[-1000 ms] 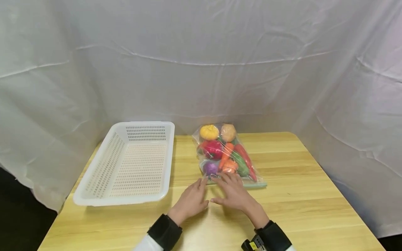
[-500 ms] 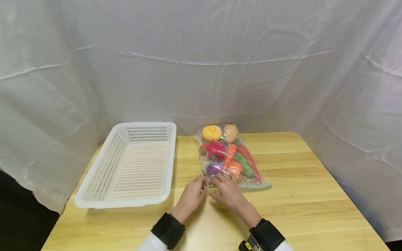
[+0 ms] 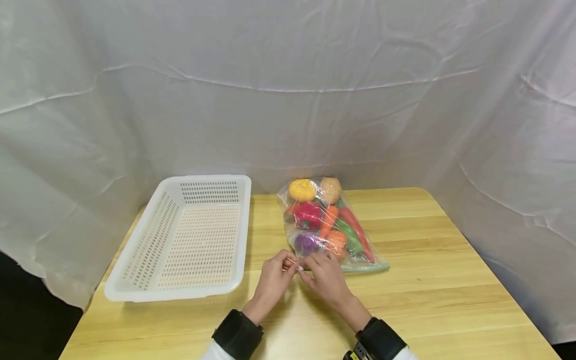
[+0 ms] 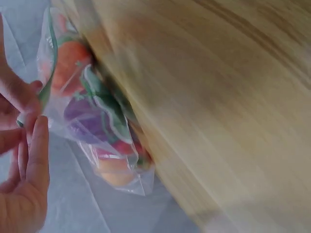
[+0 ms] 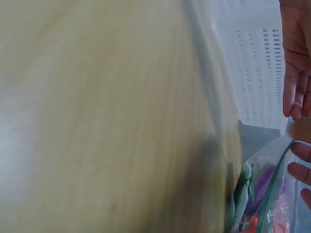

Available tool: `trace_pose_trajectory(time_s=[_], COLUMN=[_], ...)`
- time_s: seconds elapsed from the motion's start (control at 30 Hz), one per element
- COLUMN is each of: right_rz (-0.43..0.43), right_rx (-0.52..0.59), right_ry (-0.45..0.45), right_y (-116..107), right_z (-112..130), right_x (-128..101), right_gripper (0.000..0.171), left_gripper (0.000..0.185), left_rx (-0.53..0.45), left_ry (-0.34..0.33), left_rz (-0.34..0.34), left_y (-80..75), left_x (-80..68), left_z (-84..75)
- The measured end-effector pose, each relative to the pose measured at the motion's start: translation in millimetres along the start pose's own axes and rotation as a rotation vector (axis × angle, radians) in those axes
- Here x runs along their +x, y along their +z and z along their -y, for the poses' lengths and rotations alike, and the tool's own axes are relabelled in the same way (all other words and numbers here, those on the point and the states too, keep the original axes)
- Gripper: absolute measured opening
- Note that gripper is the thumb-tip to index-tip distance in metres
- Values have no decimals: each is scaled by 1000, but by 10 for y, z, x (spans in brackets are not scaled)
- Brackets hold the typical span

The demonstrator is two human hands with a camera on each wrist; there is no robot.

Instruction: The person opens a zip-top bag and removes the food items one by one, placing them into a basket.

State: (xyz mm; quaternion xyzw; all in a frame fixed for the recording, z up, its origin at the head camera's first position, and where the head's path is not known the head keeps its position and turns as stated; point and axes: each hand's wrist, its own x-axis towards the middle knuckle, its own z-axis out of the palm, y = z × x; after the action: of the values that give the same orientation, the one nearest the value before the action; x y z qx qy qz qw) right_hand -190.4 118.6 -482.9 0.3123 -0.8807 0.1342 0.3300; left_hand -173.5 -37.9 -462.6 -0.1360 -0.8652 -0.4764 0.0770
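Observation:
A clear zip bag [image 3: 310, 220] of toy-like vegetables lies on the wooden table, its green zip edge toward me. Inside show a yellow pumpkin [image 3: 302, 190], a red bell pepper [image 3: 308, 215], a carrot [image 3: 330, 220], a purple eggplant-coloured piece [image 3: 307, 243] and a long red chili [image 3: 357, 230]. My left hand [image 3: 272, 280] pinches the left corner of the zip edge between thumb and fingers. Right beside it, my right hand [image 3: 328, 280] also pinches that edge. In the left wrist view, the fingertips of both hands meet at the end of the green zip [image 4: 50, 73].
A white perforated plastic basket [image 3: 246, 230] stands on the table to the left of the bag. The wooden table [image 3: 432, 280] ends at a pale cloth backdrop [image 3: 288, 125] that hangs behind and along both sides.
Both hands came from spread fingers over the bag's near edge to pinching its zip corner. The fingertips drew together. The bag moved slightly to the right in view; the basket stayed put.

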Motion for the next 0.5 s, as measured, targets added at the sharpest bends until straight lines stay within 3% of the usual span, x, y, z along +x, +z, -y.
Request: trace_pose_trajectory(time_s=[0.17, 0.33, 0.5], right_rz=[-48, -55, -52], right_rx=[29, 17, 33], right_ry=[-7, -23, -19], right_y=[-34, -69, -77], right_z=[1, 10, 7], right_x=[1, -1, -8], right_gripper=[17, 17, 17], left_gripper=[13, 9, 7], left_rx=[177, 385, 484], left_ry=[150, 306, 407], left_rz=[25, -66, -111], left_y=[-43, -55, -66], left_x=[-35, -36, -10], left_z=[28, 67, 97])
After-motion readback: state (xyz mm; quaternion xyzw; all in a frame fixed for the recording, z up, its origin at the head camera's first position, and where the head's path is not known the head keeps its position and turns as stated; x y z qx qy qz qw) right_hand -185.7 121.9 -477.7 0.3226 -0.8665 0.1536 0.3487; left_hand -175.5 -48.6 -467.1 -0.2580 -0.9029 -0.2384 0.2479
